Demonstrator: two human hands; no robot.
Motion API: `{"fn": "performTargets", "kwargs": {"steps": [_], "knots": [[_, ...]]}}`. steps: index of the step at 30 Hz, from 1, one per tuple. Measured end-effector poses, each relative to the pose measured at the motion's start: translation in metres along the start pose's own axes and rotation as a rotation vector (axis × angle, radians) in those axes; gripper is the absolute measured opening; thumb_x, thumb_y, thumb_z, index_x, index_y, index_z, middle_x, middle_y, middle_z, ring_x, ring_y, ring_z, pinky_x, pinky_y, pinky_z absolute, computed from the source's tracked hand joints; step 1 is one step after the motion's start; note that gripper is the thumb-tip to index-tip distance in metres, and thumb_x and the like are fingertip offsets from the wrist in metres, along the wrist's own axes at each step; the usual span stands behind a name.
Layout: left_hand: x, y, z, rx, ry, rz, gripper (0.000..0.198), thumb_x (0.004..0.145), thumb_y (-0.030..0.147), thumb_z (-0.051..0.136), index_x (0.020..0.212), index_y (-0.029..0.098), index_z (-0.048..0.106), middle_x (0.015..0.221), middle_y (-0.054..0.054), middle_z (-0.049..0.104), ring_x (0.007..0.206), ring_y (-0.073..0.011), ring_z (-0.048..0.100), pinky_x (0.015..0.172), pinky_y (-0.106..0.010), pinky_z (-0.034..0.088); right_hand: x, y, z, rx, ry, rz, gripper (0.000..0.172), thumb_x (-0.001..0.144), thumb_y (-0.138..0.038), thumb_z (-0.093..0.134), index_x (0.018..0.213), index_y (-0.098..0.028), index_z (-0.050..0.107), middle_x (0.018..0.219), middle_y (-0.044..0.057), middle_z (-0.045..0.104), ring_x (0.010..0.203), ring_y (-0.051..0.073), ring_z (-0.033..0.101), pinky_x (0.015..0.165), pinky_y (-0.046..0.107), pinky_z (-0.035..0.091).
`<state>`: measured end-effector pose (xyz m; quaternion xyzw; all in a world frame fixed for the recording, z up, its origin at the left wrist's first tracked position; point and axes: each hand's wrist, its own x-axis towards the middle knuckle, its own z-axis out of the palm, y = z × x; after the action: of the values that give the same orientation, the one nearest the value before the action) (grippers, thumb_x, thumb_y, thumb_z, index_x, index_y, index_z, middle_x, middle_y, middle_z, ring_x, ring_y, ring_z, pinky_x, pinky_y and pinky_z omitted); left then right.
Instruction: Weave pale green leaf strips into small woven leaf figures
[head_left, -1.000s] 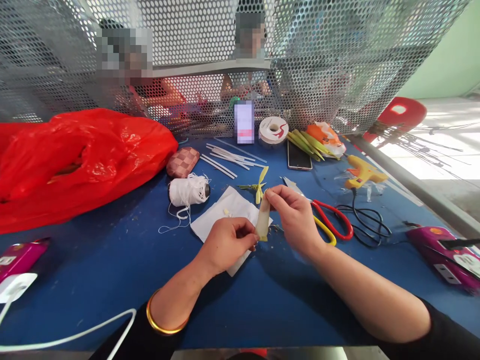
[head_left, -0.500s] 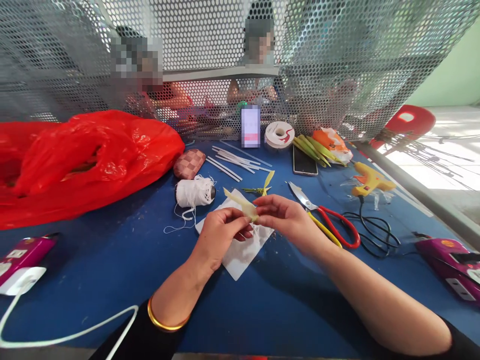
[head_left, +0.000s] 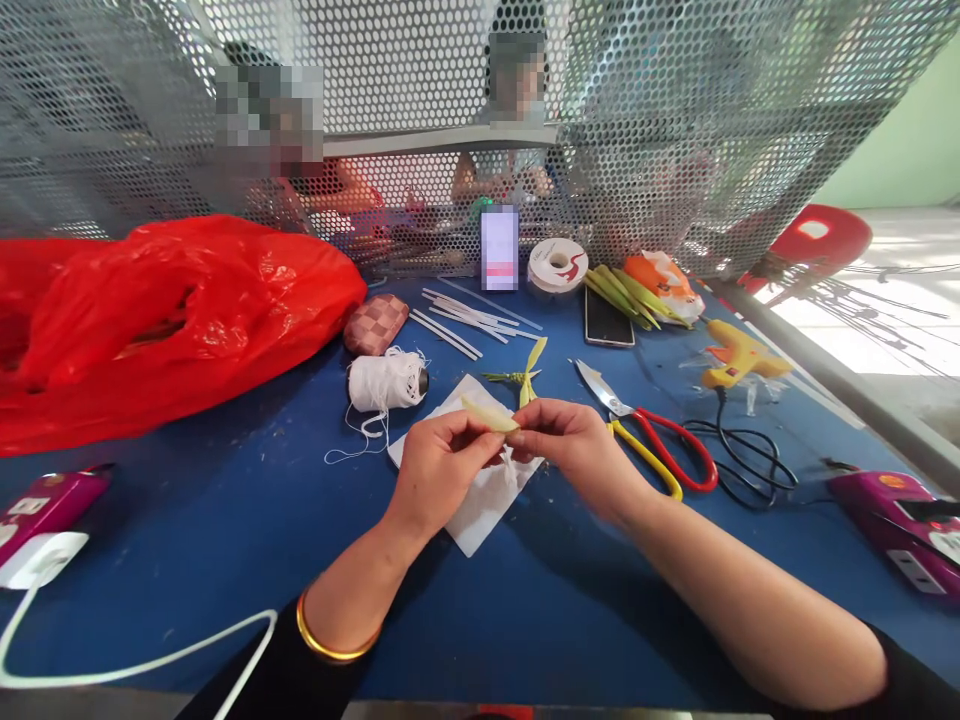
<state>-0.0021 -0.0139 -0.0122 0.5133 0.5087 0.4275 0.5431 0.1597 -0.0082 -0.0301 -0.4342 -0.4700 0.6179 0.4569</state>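
Between my two hands is a pale yellow-green leaf strip (head_left: 489,412). My left hand (head_left: 444,462) pinches its near part with thumb and fingers. The thumb and forefinger of my right hand (head_left: 571,442) close on its right end, so the fingertips of both hands almost meet. Under them lies a white paper napkin (head_left: 471,522) on the blue table. Just beyond my fingers rests a small tied piece of green and yellow leaf (head_left: 525,378). Scissors (head_left: 637,420) with red and yellow handles lie right of my right hand.
Left are a white thread spool (head_left: 384,382), a checkered pouch (head_left: 376,324) and a red plastic bag (head_left: 187,330). Behind lie white glue sticks (head_left: 469,320), a phone (head_left: 609,318), leaf strips (head_left: 622,295) and a ribbon roll (head_left: 557,265). A yellow glue gun (head_left: 739,357) with cord sits right.
The leaf strip has tipped lower and looks more folded between my fingers. My right-hand fingers have curled in closer to its end.
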Motion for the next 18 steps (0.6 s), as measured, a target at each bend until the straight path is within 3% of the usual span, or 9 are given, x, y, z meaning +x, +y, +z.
{"fn": "performTargets", "kwargs": {"steps": [10,14,18], "knots": [[0.0029,-0.0011,-0.0023,-0.119,-0.012,-0.11,0.013,0.067,0.029,0.078,0.069,0.016,0.075,0.065,-0.002,0.07,0.061,-0.0133,0.063,0.065,-0.025,0.052,-0.0001,0.0054,0.0,-0.152,0.039,-0.167,0.008,0.073,-0.026,0.074,0.076,-0.019,0.07,0.068,-0.001,0.069,0.064,0.013,0.061,0.063,0.028,0.048],[0.0009,-0.001,0.0011,-0.168,0.068,-0.085,0.012,0.064,0.026,0.08,0.067,0.016,0.073,0.066,0.0,0.069,0.061,-0.0125,0.063,0.065,-0.025,0.051,-0.0026,0.0041,0.001,-0.22,0.056,-0.181,0.008,0.078,-0.027,0.07,0.078,-0.019,0.07,0.067,0.0,0.07,0.063,0.015,0.064,0.062,0.028,0.049],[-0.0002,-0.0052,0.0008,-0.119,0.065,0.001,0.007,0.071,0.022,0.074,0.068,0.017,0.071,0.065,0.001,0.068,0.061,-0.0104,0.061,0.063,-0.021,0.049,-0.0039,0.0054,0.003,-0.281,0.101,-0.231,0.009,0.083,-0.026,0.066,0.079,-0.019,0.07,0.068,-0.001,0.07,0.064,0.014,0.066,0.063,0.026,0.05]]}}
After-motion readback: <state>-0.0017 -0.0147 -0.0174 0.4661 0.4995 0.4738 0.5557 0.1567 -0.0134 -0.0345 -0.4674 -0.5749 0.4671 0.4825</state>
